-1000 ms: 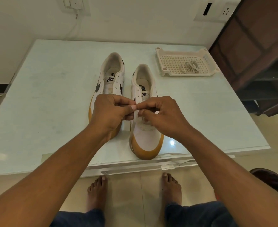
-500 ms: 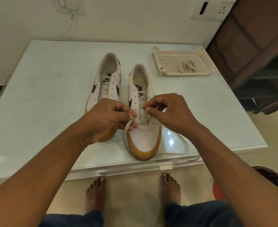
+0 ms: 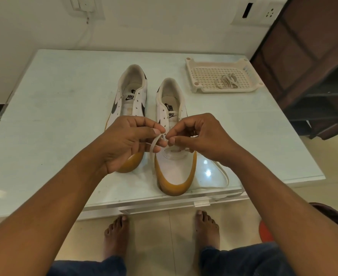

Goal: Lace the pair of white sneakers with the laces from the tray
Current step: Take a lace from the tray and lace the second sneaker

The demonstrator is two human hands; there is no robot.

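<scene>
The person stood at the pale surface (image 3: 54, 116) with both hands over the nearer sneaker (image 3: 174, 170), the one whose gum-coloured toe reached the front edge. The left hand (image 3: 128, 142) pinched the white lace (image 3: 153, 145) between thumb and forefinger, the other fingers curled in. The right hand (image 3: 202, 136) pinched the same lace just beside it, so the fingertips of the two hands almost met above the lower eyelets. From the pinch the flat lace dropped in a small loop, and a long part of it lay on the surface right of this sneaker. The farther sneaker (image 3: 142, 96) lay just beside on the left, unlaced. The second lace (image 3: 227, 81) lay bundled in the cream tray (image 3: 190, 72) at the far right. Bare feet (image 3: 206, 230) were on the tiled floor below
</scene>
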